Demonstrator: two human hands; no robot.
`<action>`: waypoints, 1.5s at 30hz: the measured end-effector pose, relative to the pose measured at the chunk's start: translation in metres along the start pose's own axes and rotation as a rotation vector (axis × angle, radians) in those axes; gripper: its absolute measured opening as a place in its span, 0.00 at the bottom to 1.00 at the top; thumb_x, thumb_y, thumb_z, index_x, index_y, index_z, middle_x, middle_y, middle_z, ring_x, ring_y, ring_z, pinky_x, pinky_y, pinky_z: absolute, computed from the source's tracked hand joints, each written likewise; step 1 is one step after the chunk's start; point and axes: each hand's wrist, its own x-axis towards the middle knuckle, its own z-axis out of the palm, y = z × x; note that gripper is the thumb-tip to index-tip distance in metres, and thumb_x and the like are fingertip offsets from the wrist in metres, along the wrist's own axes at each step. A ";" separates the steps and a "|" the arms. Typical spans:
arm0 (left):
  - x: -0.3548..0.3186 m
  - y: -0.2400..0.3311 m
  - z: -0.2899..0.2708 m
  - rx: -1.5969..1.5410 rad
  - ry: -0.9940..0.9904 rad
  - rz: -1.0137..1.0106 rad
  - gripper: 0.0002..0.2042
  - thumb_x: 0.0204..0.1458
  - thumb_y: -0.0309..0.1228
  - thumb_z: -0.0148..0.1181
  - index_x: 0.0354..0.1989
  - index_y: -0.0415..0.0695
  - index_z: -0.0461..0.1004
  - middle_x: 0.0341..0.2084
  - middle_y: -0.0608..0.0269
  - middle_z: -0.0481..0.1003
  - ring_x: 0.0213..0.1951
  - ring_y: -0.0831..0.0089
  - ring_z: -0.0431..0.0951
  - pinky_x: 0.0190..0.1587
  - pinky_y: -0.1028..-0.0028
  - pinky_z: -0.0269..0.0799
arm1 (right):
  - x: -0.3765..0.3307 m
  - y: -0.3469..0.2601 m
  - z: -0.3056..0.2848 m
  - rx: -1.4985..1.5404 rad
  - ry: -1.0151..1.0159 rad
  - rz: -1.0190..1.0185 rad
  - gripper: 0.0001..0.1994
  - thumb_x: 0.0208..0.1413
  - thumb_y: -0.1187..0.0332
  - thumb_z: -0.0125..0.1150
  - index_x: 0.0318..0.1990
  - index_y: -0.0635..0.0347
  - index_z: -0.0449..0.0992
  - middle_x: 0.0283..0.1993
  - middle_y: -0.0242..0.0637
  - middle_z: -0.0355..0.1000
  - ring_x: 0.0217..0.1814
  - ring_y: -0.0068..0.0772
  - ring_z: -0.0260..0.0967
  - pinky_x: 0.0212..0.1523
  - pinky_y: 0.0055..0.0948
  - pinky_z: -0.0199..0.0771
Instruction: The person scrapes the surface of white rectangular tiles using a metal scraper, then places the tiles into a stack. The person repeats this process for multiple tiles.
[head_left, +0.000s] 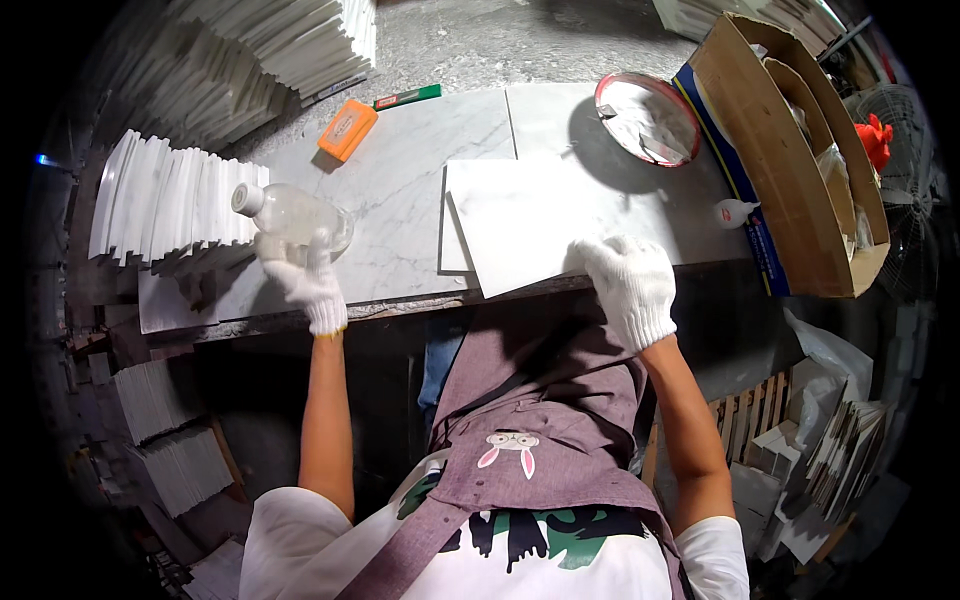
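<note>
head view, left hand (305, 282): white-gloved, thumb and fingers apart at the clear plastic bottle with a white cap (308, 215); blurred, so whether they pinch it i cannot tell.
right hand (632, 288): white-gloved, fingers curled together at the near right edge of the square white tile (520, 220); pinching or only resting, i cannot tell.
tile: on the pale grey-veined bench top (420, 150), askew over a second white slab (455, 245).
progress: seemingly partway; bottle capped, tile laid out. whether the row of white tiles on edge (180, 195) is finished or waiting cannot be told.
writing: print on the small orange box (347, 130), flat green box (410, 97) and brown carton with a blue band (765, 150), too small to read surely.
</note>
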 end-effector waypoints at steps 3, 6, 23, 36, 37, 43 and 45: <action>-0.027 0.042 -0.010 -0.170 0.046 0.106 0.36 0.50 0.40 0.70 0.61 0.32 0.58 0.51 0.51 0.71 0.51 0.59 0.72 0.59 0.61 0.67 | -0.006 0.002 0.000 -0.022 -0.043 -0.054 0.11 0.50 0.69 0.56 0.41 0.42 0.78 0.31 0.30 0.71 0.36 0.37 0.71 0.39 0.37 0.70; -0.063 0.090 0.002 -0.165 -0.345 0.427 0.29 0.49 0.46 0.68 0.53 0.39 0.70 0.47 0.53 0.73 0.50 0.57 0.73 0.56 0.61 0.64 | 0.008 0.004 0.001 -0.073 -0.082 -0.008 0.12 0.51 0.69 0.55 0.42 0.43 0.78 0.33 0.31 0.71 0.38 0.36 0.71 0.41 0.36 0.69; -0.103 0.120 0.054 -0.020 -0.723 0.763 0.21 0.46 0.46 0.66 0.50 0.59 0.79 0.56 0.65 0.72 0.63 0.61 0.63 0.67 0.54 0.55 | 0.006 0.010 -0.012 -0.026 -0.187 -0.110 0.12 0.48 0.69 0.58 0.42 0.47 0.76 0.30 0.31 0.69 0.34 0.37 0.70 0.37 0.38 0.69; -0.101 0.122 0.056 -0.063 -0.736 0.749 0.20 0.46 0.45 0.66 0.49 0.57 0.80 0.54 0.64 0.73 0.61 0.59 0.65 0.67 0.54 0.55 | 0.002 0.013 -0.010 -0.028 -0.173 -0.071 0.09 0.47 0.65 0.64 0.38 0.44 0.77 0.28 0.34 0.70 0.33 0.39 0.71 0.35 0.39 0.68; -0.101 0.122 0.056 -0.077 -0.742 0.739 0.20 0.46 0.45 0.66 0.49 0.57 0.80 0.54 0.64 0.73 0.61 0.59 0.65 0.67 0.54 0.55 | 0.001 0.011 -0.015 0.015 -0.243 -0.071 0.07 0.47 0.66 0.63 0.36 0.45 0.77 0.27 0.35 0.70 0.32 0.40 0.71 0.34 0.39 0.69; -0.097 0.134 0.030 -0.129 -0.752 0.535 0.20 0.46 0.40 0.67 0.48 0.49 0.78 0.51 0.59 0.73 0.55 0.57 0.69 0.60 0.59 0.64 | -0.031 0.010 -0.058 0.258 -0.356 -0.007 0.05 0.50 0.70 0.62 0.34 0.48 0.82 0.24 0.37 0.73 0.29 0.39 0.74 0.30 0.36 0.72; -0.094 0.140 0.010 -0.164 -0.779 0.399 0.16 0.47 0.31 0.67 0.45 0.42 0.77 0.42 0.55 0.76 0.44 0.60 0.76 0.50 0.65 0.71 | -0.044 0.011 -0.069 0.464 -0.375 0.286 0.07 0.51 0.73 0.60 0.36 0.52 0.82 0.25 0.36 0.75 0.30 0.36 0.75 0.32 0.31 0.73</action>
